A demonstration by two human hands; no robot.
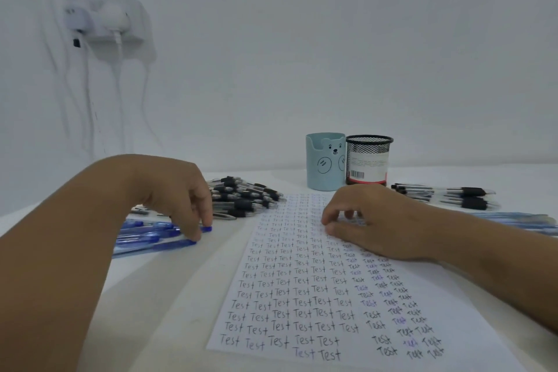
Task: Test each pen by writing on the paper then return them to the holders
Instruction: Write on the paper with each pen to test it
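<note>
A blue retractable pen point(178, 243) is lying just left of the sheet of paper point(305, 296), at the near edge of a loose pile of blue pens point(145, 235). The left hand point(178, 193) is reaching down onto it, fingertips point(193, 235) curling around its barrel as if pinching it, though whether it is fully gripped cannot be told. The pen is looking slim, translucent blue plastic with a darker grip section; it is likely light, rigid and a little slippery, so taking it at the grip section near the tip seems best, and it may roll if nudged. The right hand point(371, 220) is resting on the upper middle of the paper, fingers loosely curled and holding nothing, seemingly steadying the sheet. The paper is carrying columns of the handwritten word "Test", mostly black, some blue towards its right side. Beyond the paper's far left corner, a heap of black-grip pens point(244, 199) is lying. Beyond its far edge, a pale blue bear holder point(324, 163) and a black mesh holder point(368, 160) are standing side by side. Right of the paper, more black-grip pens point(453, 195) are lying in a row, with further blue pens point(519, 220) just nearer.
</note>
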